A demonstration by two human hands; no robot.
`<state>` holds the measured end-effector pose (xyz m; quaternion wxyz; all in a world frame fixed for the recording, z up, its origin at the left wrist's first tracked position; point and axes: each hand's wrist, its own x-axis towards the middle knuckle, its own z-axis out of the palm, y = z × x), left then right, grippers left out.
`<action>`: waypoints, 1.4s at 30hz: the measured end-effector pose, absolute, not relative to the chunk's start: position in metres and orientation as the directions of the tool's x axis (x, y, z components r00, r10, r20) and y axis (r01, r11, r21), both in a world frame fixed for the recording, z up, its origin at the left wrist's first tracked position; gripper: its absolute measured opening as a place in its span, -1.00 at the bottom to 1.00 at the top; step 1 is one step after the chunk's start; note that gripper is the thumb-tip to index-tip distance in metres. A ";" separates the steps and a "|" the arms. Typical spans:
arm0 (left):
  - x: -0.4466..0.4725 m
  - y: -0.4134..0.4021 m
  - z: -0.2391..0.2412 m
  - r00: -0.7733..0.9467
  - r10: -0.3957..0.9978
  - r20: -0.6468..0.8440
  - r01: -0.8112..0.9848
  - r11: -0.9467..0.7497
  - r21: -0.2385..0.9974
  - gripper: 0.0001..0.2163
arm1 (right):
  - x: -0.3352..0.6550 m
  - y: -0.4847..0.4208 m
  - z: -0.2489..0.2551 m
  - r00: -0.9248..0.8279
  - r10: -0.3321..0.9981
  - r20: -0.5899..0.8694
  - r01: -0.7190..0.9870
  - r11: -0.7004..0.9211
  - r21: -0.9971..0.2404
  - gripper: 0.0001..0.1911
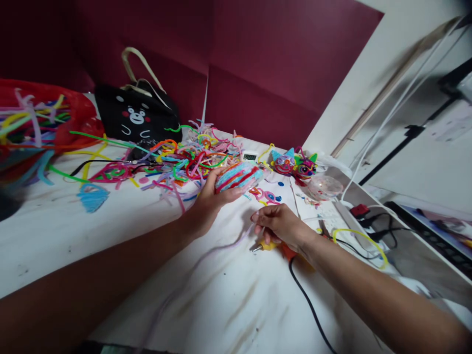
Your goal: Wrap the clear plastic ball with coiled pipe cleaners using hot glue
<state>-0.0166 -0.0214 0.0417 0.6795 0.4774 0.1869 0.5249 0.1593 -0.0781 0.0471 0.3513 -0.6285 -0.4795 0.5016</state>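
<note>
My left hand [211, 195] is wrapped around a round craft piece [239, 176] made of blue, pink and red pipe cleaners, lifted just above the white table [110, 221]. My right hand [280, 224] is lower and to the right, its fingers curled and pinching a pale lilac pipe cleaner [221, 248] that trails down across the table. Under that hand lies a yellow and orange glue gun [273, 246] with a black cord [309, 305]. A heap of coloured pipe cleaners [184, 160] lies just behind the left hand.
Two finished pipe-cleaner cat heads [294, 164] sit at the back right beside a clear plastic bowl [325, 187]. A black bear-face tote bag [137, 118] stands at the back, a red bag of pipe cleaners [40, 123] at far left. A power strip [359, 223] lies right.
</note>
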 end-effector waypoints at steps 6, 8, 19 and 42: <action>-0.018 -0.017 0.036 0.394 0.869 0.299 -0.512 -0.062 0.857 -0.48 | 0.161 -0.095 0.064 -0.011 0.997 -0.077 0.209 -0.073 -0.975 -0.61; -0.018 -0.016 0.034 0.387 0.867 0.314 -0.499 -0.089 0.862 -0.47 | 0.164 -0.105 0.077 -0.059 0.998 -0.032 0.117 -0.025 -0.993 -0.65; -0.018 -0.023 0.037 0.454 0.850 0.269 -0.384 -0.086 0.919 -0.41 | 0.178 -0.127 0.109 -0.130 0.884 0.449 0.607 0.429 -0.668 -0.86; -0.015 -0.027 0.037 0.497 0.850 0.175 -0.257 -0.048 0.965 -0.36 | 0.170 -0.113 0.094 -0.429 0.610 0.667 0.747 0.654 -0.118 -0.86</action>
